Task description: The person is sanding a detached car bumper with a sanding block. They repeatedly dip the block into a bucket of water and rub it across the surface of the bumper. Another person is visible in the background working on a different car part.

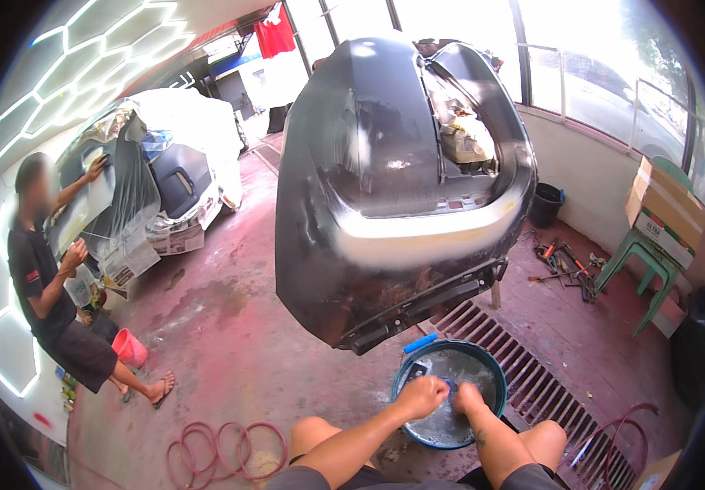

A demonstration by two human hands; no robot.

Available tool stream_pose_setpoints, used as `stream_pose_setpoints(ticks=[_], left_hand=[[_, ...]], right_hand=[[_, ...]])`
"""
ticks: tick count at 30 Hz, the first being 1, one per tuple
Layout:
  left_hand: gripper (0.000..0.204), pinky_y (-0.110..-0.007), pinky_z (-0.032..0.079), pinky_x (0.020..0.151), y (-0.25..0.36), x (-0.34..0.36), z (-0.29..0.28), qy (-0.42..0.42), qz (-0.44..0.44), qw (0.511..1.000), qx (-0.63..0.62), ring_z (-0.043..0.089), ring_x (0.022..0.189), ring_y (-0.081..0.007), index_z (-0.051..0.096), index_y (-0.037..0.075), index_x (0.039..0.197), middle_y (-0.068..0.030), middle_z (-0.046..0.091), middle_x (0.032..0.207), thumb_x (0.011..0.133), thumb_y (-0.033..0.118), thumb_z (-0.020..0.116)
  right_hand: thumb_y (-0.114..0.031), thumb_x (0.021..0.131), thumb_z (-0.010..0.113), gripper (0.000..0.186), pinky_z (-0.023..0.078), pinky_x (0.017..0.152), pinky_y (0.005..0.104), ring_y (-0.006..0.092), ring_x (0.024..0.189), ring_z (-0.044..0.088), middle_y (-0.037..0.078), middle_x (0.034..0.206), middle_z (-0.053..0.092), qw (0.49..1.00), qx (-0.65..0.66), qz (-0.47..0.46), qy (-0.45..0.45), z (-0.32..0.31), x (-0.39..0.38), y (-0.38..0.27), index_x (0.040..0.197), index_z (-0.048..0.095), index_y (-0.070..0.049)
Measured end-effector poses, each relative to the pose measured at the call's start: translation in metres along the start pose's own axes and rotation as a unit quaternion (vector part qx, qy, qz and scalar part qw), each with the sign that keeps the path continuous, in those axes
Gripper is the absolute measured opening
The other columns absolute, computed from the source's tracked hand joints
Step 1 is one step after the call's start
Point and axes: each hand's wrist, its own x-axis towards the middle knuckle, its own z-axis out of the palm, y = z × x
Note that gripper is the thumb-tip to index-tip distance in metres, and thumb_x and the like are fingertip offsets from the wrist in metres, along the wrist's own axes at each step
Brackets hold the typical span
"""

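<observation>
My left hand (pixel 422 396) and my right hand (pixel 466 398) are closed over a dark green-blue bucket (pixel 500 380) of cloudy water, low in the centre right. Between them is a small blue object (pixel 450 387), partly hidden by my fingers, which both hands appear to grip. A dark rectangular piece (pixel 418 371) lies inside the bucket behind my left hand. At the back rim rests a bright blue bar (pixel 420 342). A large dark car bumper (pixel 352 269), with a pale sanded band, stands raised just beyond the bucket.
A co-worker (pixel 57 286) stands at left by covered panels (pixel 179 188), near a pink bucket (pixel 130 351). Red hose coils (pixel 197 441) lie lower left. A floor grate (pixel 550 408), scattered tools (pixel 560 269) and a green stool (pixel 636 286) bearing a box (pixel 667 216) are at right.
</observation>
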Motion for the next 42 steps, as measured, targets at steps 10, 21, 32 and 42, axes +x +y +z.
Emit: stream_pose_setpoints(ticks=[10,21,32,42], left_hand=[[0.041,-0.050,0.045,0.115,0.157,-0.024,-0.377,0.484,0.247,0.763,0.349,0.060,0.131,-0.0386,0.075,0.008,0.127,-0.0173,0.071,0.134,0.100,0.039,0.074],[0.107,-0.063,0.026,0.128,0.120,-0.034,-0.367,0.326,0.139,0.734,0.580,0.037,0.157,-0.0428,0.049,-0.004,0.156,-0.0265,0.047,0.163,0.094,0.082,0.051],[0.056,-0.059,0.033,0.124,0.112,-0.060,-0.311,0.271,0.322,0.786,0.453,0.048,0.148,-0.0388,0.072,0.015,0.133,-0.0162,0.059,0.150,0.094,0.054,0.073],[0.075,-0.043,0.042,0.115,-0.096,-0.079,-0.202,0.604,-0.034,0.747,-0.276,0.056,0.138,-0.0292,0.054,0.002,0.149,-0.0146,0.061,0.145,0.096,0.047,0.083]], right_hand=[[-0.023,0.094,0.062,0.038,0.058,0.100,0.0523,0.0421,0.114,0.074,0.025,0.118,0.077,0.996,-0.015,-0.037,0.086,-0.004,-0.009,-0.002,0.126,0.073,-0.006],[-0.027,0.096,0.064,0.036,0.057,0.098,0.0557,0.0464,0.110,0.072,0.029,0.115,0.075,0.986,0.018,-0.091,0.141,0.004,-0.001,0.006,0.121,0.071,-0.002],[-0.023,0.087,0.082,0.035,0.057,0.093,0.0512,0.0445,0.107,0.074,0.025,0.109,0.077,0.942,0.231,-0.028,0.242,-0.028,-0.017,-0.019,0.115,0.072,-0.003],[-0.012,0.096,0.072,0.024,0.055,0.088,0.0497,0.0474,0.104,0.071,0.024,0.106,0.075,0.904,0.244,-0.168,0.307,-0.121,-0.051,-0.001,0.119,0.067,-0.004]])
